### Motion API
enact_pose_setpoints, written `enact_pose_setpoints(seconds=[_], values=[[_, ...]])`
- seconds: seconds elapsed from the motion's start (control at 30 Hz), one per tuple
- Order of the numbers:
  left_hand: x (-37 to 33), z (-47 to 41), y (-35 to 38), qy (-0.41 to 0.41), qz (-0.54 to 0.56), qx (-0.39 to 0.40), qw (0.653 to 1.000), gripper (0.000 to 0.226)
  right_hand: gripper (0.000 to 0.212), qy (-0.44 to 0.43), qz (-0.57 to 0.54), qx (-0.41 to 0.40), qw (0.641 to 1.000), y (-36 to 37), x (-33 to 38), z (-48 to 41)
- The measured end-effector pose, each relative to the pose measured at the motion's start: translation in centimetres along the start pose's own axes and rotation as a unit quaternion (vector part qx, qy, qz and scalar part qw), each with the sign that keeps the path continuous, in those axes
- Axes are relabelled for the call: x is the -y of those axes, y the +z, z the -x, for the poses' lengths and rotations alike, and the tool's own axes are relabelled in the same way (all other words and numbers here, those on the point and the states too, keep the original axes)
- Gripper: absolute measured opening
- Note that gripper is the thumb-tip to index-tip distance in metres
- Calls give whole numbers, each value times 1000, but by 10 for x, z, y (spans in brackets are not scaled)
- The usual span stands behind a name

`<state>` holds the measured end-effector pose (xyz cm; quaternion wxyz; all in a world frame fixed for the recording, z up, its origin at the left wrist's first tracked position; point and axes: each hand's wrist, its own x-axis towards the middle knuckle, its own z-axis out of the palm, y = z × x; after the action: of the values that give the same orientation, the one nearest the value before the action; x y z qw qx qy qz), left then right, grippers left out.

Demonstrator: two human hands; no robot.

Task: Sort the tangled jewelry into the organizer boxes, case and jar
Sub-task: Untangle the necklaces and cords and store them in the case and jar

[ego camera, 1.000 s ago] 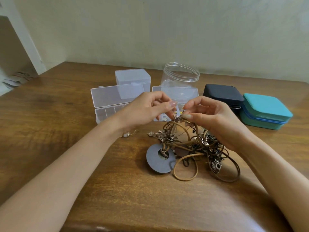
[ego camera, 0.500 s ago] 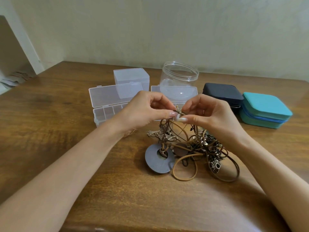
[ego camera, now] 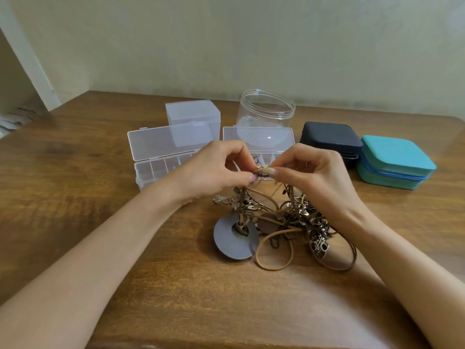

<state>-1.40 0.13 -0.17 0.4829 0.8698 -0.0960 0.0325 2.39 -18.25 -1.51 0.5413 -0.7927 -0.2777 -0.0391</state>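
A tangle of jewelry (ego camera: 284, 222), brown cords, metal charms and a grey disc pendant (ego camera: 235, 239), lies on the wooden table (ego camera: 75, 197) at centre. My left hand (ego camera: 216, 170) and my right hand (ego camera: 312, 172) meet above it, each pinching the same small metal piece (ego camera: 260, 171) lifted from the tangle, with cords hanging down from it. Behind the hands stand two open clear organizer boxes (ego camera: 161, 157) (ego camera: 259, 142), a shut clear box (ego camera: 192, 114), a clear lidless jar (ego camera: 265, 114), a dark case (ego camera: 329, 141) and a teal case (ego camera: 395, 162).
A pale wall rises behind the table's far edge. At the far left a white frame (ego camera: 27, 71) and some papers (ego camera: 17, 117) lie beyond the table corner. Bare wood stretches to the left and along the near edge.
Both hands have lifted the pinched piece a little higher and closer together, pulling cords up from the tangle. The view has shifted slightly.
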Motion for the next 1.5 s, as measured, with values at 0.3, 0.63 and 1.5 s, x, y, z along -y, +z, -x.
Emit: enact_pose_setpoints(seconds=[0.3, 0.63, 1.5], values=[[3, -1, 0, -3, -135, 49, 990, 19, 19, 61, -54, -10, 997, -4, 2, -4], [-4, 2, 3, 46, 9, -19, 999, 11, 22, 78, -120, 34, 989, -3, 5, -3], [-3, 3, -10, 14, 133, -15, 991, 28, 7, 9, 49, 38, 998, -3, 5, 0]])
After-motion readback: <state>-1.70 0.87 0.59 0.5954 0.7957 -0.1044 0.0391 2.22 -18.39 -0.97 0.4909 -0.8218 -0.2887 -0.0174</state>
